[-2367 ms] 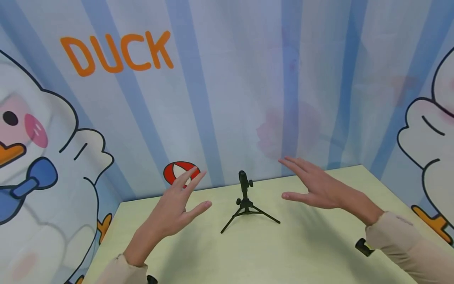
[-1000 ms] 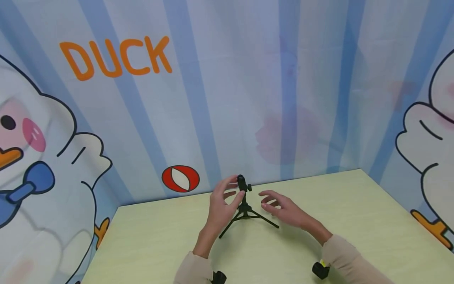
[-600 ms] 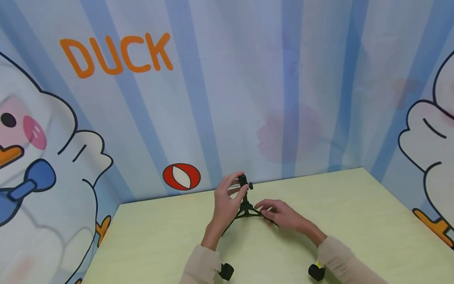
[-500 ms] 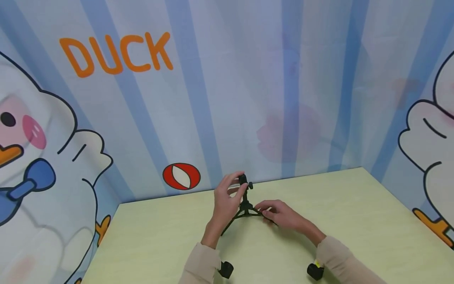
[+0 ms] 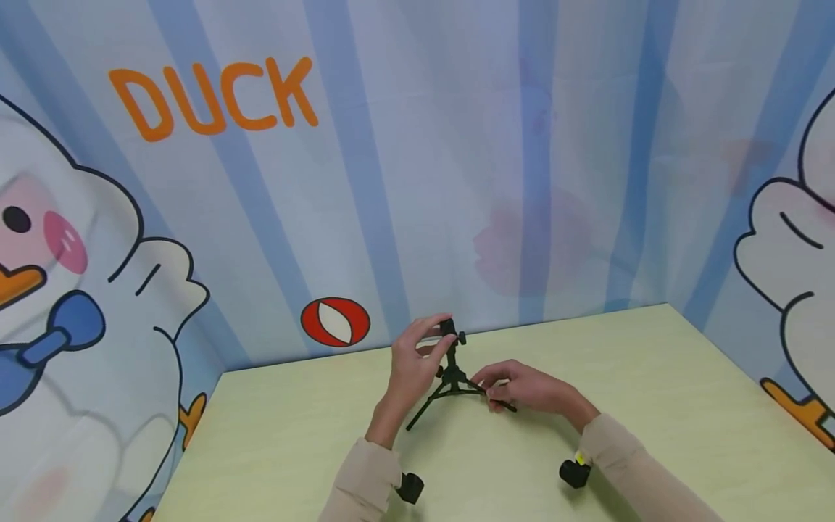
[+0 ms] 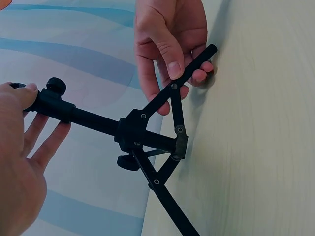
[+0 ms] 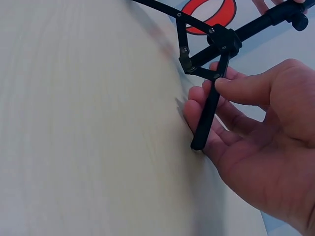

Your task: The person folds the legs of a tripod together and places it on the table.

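Observation:
A small black tripod (image 5: 453,375) with splayed legs stands upright towards the back of the table. My left hand (image 5: 411,362) grips the top of its column, thumb on the near side and fingers behind. In the left wrist view a round knob (image 6: 56,85) juts out beside that grip, and a second knob (image 6: 128,162) sits lower by the hub. My right hand (image 5: 525,388) holds the right leg (image 7: 209,110) between thumb and fingers, just below where the brace joins it. Another leg (image 5: 424,413) spreads out to the left, untouched.
The pale yellow table (image 5: 293,435) runs back to a blue striped curtain (image 5: 443,181) close behind the tripod. Printed ducks and a red ball (image 5: 335,322) decorate the backdrop. Black wrist cameras (image 5: 411,488) hang below both sleeves.
Both hands came in from either side of the tripod. The left took hold of the column top, then the right took hold of the right leg. Over the last half second they barely move.

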{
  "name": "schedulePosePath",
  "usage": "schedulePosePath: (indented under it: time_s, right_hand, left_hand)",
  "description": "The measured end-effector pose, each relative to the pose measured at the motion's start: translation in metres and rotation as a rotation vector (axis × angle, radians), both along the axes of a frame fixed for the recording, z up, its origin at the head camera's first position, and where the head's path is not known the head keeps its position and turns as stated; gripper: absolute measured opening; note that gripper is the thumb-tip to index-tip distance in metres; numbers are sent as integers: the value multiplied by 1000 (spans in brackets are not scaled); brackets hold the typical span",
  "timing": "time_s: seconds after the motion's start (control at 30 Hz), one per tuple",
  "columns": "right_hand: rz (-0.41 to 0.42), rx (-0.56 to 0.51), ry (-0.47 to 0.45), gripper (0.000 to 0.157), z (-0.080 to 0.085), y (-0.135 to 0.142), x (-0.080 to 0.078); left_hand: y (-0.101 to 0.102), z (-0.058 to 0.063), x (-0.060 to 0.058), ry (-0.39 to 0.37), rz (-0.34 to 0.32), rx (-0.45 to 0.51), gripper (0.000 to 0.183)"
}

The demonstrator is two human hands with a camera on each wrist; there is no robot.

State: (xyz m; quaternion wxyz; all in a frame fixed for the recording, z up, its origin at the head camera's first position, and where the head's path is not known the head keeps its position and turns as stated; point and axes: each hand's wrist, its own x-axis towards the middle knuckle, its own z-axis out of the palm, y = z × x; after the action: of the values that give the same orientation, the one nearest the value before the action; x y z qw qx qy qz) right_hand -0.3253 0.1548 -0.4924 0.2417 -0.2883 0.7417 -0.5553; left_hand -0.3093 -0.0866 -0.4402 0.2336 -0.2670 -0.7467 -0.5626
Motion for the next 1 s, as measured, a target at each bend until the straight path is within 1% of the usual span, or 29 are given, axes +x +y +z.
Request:
schedulePosePath:
  time_s: [0.13, 0.37, 0.53, 0.73, 0.83, 1.0]
  right_hand:
    - [36, -27, -68, 36, -1, 0, -4]
    - [51, -54, -171, 39, -6, 5, -14]
    - [90, -82, -200, 42, -5, 7, -19]
    - [123, -119, -212, 42, -7, 8, -20]
    - [124, -127, -218, 42, -8, 9, -19]
    - [114, -145, -236, 43, -9, 9, -17]
  left_hand:
    - [-3, 0, 1, 1, -13, -3, 35]
    - [-4, 0, -1, -1, -41, -23, 36]
    - [-5, 2, -1, 9, -48, -22, 35]
    - [-2, 5, 0, -3, -41, -17, 36]
    - [0, 10, 5, -9, -23, -24, 36]
    - [2, 29, 21, -7, -21, -23, 33]
